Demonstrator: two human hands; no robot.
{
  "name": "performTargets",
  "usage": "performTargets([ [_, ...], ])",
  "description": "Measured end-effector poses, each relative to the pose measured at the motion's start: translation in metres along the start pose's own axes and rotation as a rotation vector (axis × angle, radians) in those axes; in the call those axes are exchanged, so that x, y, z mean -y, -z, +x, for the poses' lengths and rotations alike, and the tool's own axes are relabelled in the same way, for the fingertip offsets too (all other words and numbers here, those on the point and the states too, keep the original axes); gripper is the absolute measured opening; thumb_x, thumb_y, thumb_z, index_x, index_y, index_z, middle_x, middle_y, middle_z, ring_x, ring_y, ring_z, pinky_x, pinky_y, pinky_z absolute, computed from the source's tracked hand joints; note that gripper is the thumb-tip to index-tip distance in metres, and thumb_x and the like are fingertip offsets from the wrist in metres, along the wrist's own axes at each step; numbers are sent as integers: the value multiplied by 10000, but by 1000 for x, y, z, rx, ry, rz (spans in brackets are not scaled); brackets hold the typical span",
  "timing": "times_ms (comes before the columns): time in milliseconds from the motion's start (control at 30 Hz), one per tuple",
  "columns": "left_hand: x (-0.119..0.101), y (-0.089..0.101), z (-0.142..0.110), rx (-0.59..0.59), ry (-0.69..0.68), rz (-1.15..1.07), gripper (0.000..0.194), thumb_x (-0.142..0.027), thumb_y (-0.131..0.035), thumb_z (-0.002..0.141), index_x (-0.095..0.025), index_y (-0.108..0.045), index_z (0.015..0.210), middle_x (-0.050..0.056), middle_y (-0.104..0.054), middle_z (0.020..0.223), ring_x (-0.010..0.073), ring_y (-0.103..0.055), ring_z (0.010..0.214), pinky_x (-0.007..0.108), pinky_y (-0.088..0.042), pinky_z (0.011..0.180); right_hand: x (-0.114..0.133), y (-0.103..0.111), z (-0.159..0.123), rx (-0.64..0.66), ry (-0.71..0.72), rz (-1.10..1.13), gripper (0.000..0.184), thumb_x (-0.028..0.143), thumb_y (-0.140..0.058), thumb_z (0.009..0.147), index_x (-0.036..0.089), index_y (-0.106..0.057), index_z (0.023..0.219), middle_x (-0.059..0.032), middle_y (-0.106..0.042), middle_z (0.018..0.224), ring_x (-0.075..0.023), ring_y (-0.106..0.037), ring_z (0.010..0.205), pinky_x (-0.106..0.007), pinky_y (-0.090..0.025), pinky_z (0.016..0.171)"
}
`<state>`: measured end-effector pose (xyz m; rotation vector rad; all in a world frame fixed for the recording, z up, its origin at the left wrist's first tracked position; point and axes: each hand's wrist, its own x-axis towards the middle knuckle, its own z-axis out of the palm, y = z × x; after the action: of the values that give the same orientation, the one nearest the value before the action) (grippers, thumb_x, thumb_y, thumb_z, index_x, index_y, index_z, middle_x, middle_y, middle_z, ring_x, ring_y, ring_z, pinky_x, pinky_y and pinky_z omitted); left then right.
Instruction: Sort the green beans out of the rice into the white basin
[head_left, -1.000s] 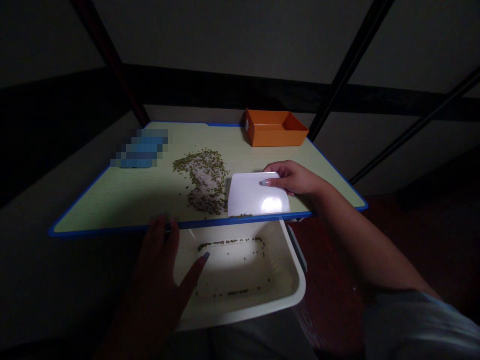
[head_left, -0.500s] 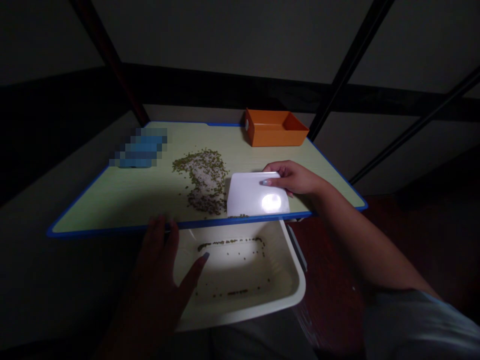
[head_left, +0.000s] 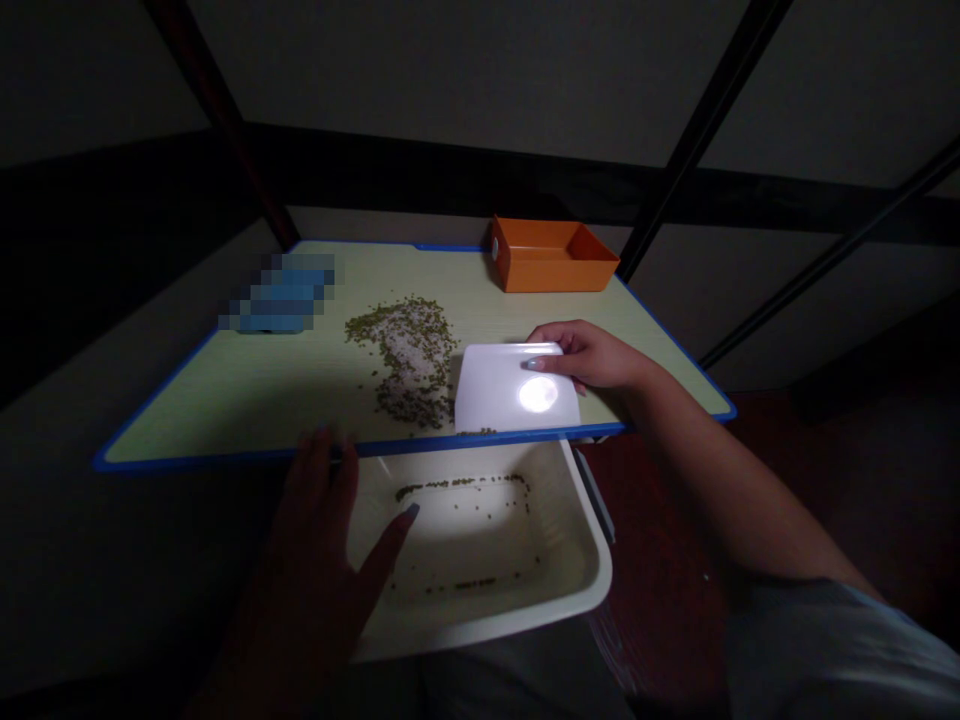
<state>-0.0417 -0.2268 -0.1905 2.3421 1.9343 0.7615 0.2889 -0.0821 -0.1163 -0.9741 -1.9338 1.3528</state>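
Note:
My right hand (head_left: 589, 355) grips a white plastic scraper (head_left: 495, 385) by its right side, thumb on the face, fingers behind. The scraper stands near the table's front edge, a bright light spot on it and a few green grains at its foot. Just left of it lies a spread pile of green beans mixed with white grains (head_left: 409, 355). Over the left part of a white basin (head_left: 480, 640) is my left hand (head_left: 322, 520), in shadow, fingers apart, fingertips close to the table edge; whether they touch it I cannot tell. Scattered green beans lie inside the basin.
The pale table (head_left: 247, 400) has a blue rim. An orange open box (head_left: 555, 275) stands at its back right. A blurred-out blue object (head_left: 281, 300) lies at the back left. The basin sits below the front edge. Dark panelled walls rise behind.
Hardly anything differs. The view has shifted very slightly, and the light spot on the scraper has moved a little left and up. Both hands stay where they were.

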Motion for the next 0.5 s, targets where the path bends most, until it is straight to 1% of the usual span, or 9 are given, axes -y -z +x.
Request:
performTargets([
  [100, -1, 1, 1, 23, 6, 2, 800, -617, -384, 909, -226, -143, 1564, 135, -117, 1683, 299, -108, 1550, 553, -203, 1237, 0, 0, 0, 1, 5, 4, 276, 391, -740, 835, 139, -633, 871, 89, -538, 538, -22, -391, 349, -148, -281, 291],
  [300, -2, 2, 2, 18, 15, -1, 798, -623, -376, 907, -235, -141, 1564, 122, -116, 1685, 294, -112, 1550, 547, -197, 1240, 0, 0, 0, 16, 5, 10, 261, 379, -740, 837, 141, -637, 870, 92, -543, 529, -22, -401, 347, -145, -289, 294],
  [500, -4, 4, 1, 39, 36, -16, 802, -619, -383, 906, -223, -149, 1563, 125, -121, 1684, 303, -102, 1551, 548, -194, 1241, 2, 0, -1, -6, -13, -5, 252, 386, -736, 836, 153, -646, 869, 85, -551, 531, -27, -401, 350, -158, -285, 301],
])
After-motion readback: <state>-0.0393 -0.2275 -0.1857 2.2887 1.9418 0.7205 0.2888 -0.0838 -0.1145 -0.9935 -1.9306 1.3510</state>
